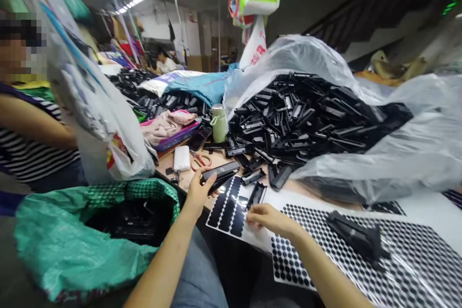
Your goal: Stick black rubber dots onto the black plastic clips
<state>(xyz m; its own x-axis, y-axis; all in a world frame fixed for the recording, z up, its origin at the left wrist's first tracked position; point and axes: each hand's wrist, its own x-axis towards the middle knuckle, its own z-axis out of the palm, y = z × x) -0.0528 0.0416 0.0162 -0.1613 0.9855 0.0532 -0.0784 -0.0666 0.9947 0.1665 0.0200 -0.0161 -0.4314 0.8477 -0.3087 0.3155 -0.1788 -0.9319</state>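
Observation:
My left hand (199,191) grips a long black plastic part (223,172), raised over the table edge with its dark hollow side partly in sight. Low over a white sheet with black adhesive strips (225,206), my right hand (267,219) has its fingers curled together. Their tips are slightly blurred, so what they pinch, if anything, does not show. Just beyond those fingers lies another black part (257,194). To the right spreads a sheet of round black stickers (299,255), with a black bracket-like piece (355,236) on top.
A large heap of black parts (288,115) spills from a clear plastic bag (404,163). Near it are a green bottle (218,125), red-handled scissors (200,160) and a white power bank (181,159). A green sack (54,236) holding black parts stands at left, beside a person (32,139).

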